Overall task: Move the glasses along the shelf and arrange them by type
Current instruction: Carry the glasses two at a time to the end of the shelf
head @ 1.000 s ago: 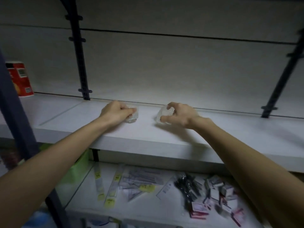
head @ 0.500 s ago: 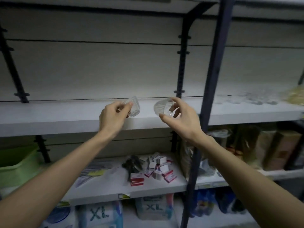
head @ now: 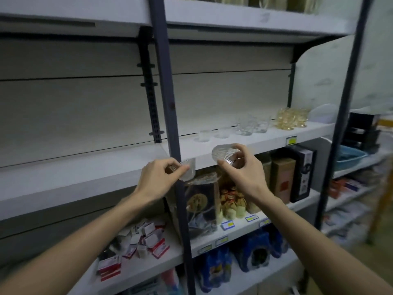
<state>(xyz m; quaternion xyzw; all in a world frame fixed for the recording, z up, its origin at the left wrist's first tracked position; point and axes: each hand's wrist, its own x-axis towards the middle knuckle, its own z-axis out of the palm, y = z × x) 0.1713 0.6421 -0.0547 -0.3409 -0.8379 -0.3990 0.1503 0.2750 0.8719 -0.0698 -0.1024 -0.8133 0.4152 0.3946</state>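
My left hand (head: 158, 179) grips a small clear faceted glass (head: 188, 171), held in front of the white shelf's (head: 95, 171) front edge. My right hand (head: 244, 173) holds a clear ribbed glass (head: 223, 156) tilted on its side, just right of the dark upright post (head: 170, 116). Further right on the same shelf stand several clear glasses (head: 244, 127) in a row, small ones (head: 205, 136) at the left end. A cluster of amber glasses (head: 292, 118) sits beyond them.
The dark post rises between my two hands. A white bowl (head: 323, 116) sits at the shelf's right end. The shelf below holds boxed goods (head: 282, 179), a packaged item (head: 202, 201) and small red-and-white boxes (head: 146, 239). Blue bottle packs (head: 240, 254) are lower down.
Both hands lifted their glasses off the shelf and carried them rightward. My view swung right, bringing the post and the row of glasses into sight.
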